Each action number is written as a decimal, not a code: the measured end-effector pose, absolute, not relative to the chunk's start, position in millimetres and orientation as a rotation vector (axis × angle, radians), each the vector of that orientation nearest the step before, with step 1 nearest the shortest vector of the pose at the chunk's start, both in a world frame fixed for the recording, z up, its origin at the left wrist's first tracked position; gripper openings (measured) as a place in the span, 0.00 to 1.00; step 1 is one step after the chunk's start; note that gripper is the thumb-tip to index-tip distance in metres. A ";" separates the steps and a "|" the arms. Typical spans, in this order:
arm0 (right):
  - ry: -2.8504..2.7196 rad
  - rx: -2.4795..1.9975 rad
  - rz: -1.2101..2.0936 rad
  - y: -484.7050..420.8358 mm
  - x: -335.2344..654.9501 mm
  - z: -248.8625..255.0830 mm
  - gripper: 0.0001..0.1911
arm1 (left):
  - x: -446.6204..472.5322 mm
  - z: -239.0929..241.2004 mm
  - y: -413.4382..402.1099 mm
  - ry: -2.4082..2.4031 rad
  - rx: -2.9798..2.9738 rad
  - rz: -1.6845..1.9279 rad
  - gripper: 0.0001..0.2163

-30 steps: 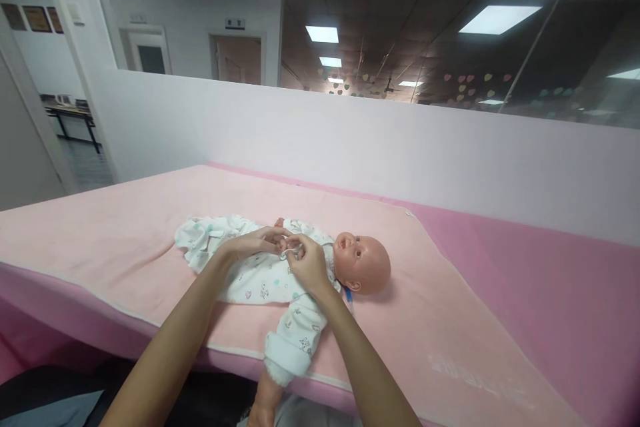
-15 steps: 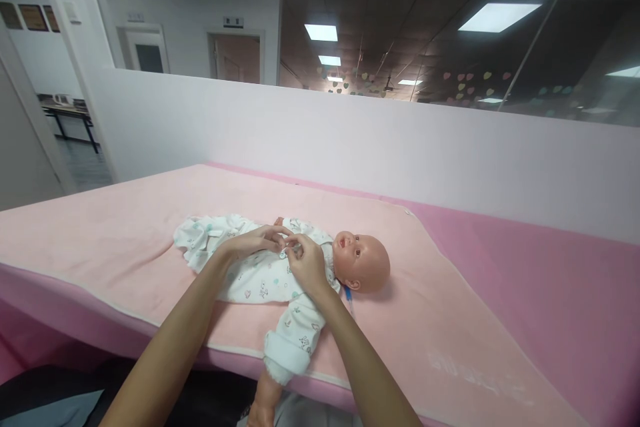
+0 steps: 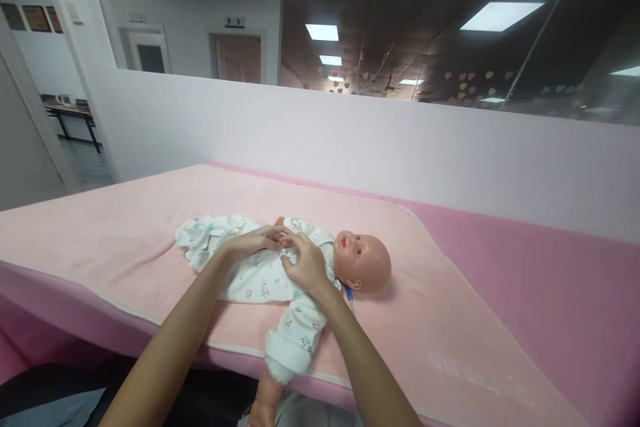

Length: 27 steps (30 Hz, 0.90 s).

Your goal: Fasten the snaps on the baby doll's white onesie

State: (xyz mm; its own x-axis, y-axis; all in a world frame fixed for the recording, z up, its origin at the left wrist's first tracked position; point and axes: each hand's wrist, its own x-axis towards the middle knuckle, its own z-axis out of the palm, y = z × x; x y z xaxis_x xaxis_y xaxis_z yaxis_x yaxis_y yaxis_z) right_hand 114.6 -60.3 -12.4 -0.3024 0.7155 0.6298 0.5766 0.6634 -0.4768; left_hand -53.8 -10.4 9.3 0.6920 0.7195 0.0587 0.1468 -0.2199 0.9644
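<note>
Peach cloth point(image 3: 450, 320) spreads wide beneath the baby doll point(image 3: 367, 263), which lies face up—its head likely hard and smooth, best supported under neck and trunk. Its printed gown point(image 3: 270, 283) looks soft, limp, easiest pinched at an edge. Over its front, the left hand point(image 3: 257, 240) and right hand point(image 3: 307, 268) meet, fingers half curled—whether either grips fabric, I cannot tell.

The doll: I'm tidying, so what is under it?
A pale pink blanket lies under the doll; something blue peeks out beside it. Whatever the doll covers cannot be seen.
</note>
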 end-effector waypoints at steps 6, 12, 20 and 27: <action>-2.033 -1.019 0.218 -59.2 115.5 -11.8 0.16 | -51.0 14.7 -15.8 0.704 1.747 0.608 0.16; -2.035 -1.023 0.203 -60.7 114.8 -12.5 0.14 | -49.7 14.8 -16.4 0.699 1.748 0.624 0.16; -2.037 -1.017 0.209 -60.8 115.3 -11.5 0.13 | -48.9 16.1 -18.0 0.716 1.767 0.622 0.14; -2.047 -1.000 0.216 -59.2 115.6 -12.0 0.14 | -48.8 12.1 -13.6 0.672 1.756 0.643 0.13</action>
